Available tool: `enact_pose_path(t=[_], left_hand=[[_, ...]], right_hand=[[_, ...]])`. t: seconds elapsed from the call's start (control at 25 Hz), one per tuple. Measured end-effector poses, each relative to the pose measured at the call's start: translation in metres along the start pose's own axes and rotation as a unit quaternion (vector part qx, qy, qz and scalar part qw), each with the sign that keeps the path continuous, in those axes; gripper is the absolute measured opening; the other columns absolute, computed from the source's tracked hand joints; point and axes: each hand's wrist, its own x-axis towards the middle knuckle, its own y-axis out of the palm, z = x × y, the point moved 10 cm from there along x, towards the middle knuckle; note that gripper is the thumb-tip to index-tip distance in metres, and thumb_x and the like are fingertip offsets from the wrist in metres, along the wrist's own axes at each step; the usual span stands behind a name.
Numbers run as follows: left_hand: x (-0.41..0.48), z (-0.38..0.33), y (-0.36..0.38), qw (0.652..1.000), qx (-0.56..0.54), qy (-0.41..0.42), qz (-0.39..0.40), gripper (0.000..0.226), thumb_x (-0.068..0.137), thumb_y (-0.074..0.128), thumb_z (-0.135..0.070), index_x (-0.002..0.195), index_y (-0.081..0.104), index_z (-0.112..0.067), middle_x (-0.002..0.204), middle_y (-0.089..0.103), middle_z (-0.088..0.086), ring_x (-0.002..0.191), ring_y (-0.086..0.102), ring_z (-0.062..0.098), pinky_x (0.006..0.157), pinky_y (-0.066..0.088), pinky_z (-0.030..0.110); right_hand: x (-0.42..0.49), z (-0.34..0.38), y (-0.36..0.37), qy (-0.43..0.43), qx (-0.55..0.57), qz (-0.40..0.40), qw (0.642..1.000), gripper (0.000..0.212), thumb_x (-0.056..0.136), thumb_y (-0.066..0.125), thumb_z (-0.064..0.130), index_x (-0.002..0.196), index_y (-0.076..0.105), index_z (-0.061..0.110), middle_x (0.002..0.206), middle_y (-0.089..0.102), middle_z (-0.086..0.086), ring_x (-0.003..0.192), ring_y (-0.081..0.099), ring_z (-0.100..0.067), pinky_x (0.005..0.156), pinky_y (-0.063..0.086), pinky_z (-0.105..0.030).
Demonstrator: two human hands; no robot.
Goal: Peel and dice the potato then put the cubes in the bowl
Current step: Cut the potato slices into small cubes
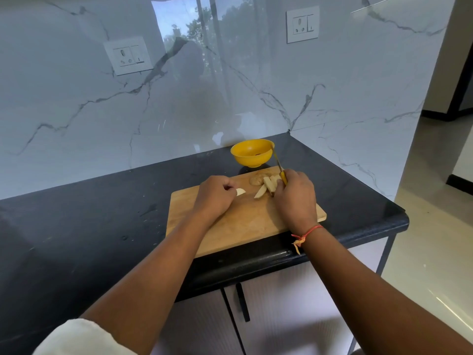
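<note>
You are at the dicing step: your left hand [217,196] pinches one pale potato piece [240,192] over the middle of the cutting board [230,226]. Your right hand [297,198] is curled round the knife [283,176] over the potato strips [268,185] at the board's far side. The yellow bowl [252,152] stands just beyond the board's far edge, with no pale cubes showing inside. Next, I judge, you should lay the piece flat and cut crosswise, fingertips tucked back.
</note>
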Motion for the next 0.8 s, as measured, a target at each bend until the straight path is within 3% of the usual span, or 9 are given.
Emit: enact_pose_path(t=[0.08,0.2,0.32,0.4,0.52,0.8], left_hand=[[-0.006,0.012,-0.009,1.000,0.015,0.007,0.009,0.021,0.096,0.061,-0.010,0.108,0.076,-0.018,0.112,0.071,-0.004,0.089,0.056,0.004,0.079,0.042,0.021],[-0.014,0.026,-0.021,1.000,0.026,0.013,-0.005,0.018,0.096,0.062,-0.011,0.105,0.076,-0.019,0.110,0.072,-0.005,0.097,0.062,0.008,0.082,0.045,0.022],[-0.019,0.028,-0.024,1.000,0.021,0.023,-0.004,0.013,0.095,0.066,-0.027,0.101,0.076,-0.020,0.105,0.073,-0.004,0.089,0.062,0.005,0.073,0.044,0.019],[-0.018,0.024,-0.019,0.999,0.033,0.035,0.009,0.023,0.093,0.069,-0.036,0.102,0.076,-0.016,0.104,0.073,-0.003,0.093,0.064,0.011,0.074,0.045,0.023],[-0.016,0.020,-0.010,0.997,0.052,0.041,0.032,0.020,0.094,0.068,-0.032,0.106,0.076,-0.019,0.104,0.074,-0.004,0.096,0.065,0.014,0.083,0.050,0.030],[-0.016,0.040,-0.021,0.999,0.046,0.003,-0.009,0.018,0.094,0.067,-0.023,0.109,0.075,-0.017,0.105,0.073,-0.001,0.087,0.059,0.008,0.079,0.044,0.022]], right_hand=[[-0.004,0.005,-0.006,-0.019,0.011,-0.027,0.999,0.024,0.100,0.051,0.024,0.112,0.065,0.010,0.102,0.057,-0.011,0.095,0.054,-0.029,0.079,0.044,-0.037],[-0.012,0.026,-0.009,-0.079,0.043,-0.018,0.996,0.025,0.102,0.049,0.027,0.109,0.067,0.011,0.094,0.054,-0.005,0.082,0.053,-0.020,0.068,0.038,-0.028],[-0.027,0.054,-0.002,-0.152,0.001,0.013,0.988,0.023,0.099,0.050,0.027,0.102,0.069,0.013,0.088,0.057,-0.006,0.075,0.054,-0.021,0.062,0.037,-0.030],[-0.036,0.064,0.015,-0.150,-0.043,0.064,0.986,0.022,0.096,0.052,0.027,0.092,0.068,0.012,0.084,0.056,-0.007,0.076,0.057,-0.024,0.063,0.040,-0.032],[-0.044,0.066,0.033,-0.113,-0.096,0.125,0.981,0.025,0.095,0.052,0.030,0.085,0.067,0.012,0.084,0.056,-0.004,0.077,0.057,-0.021,0.065,0.046,-0.033],[-0.055,0.073,0.031,-0.133,-0.113,0.107,0.979,0.026,0.096,0.051,0.033,0.102,0.073,0.020,0.085,0.055,0.001,0.075,0.054,-0.015,0.064,0.048,-0.028]])
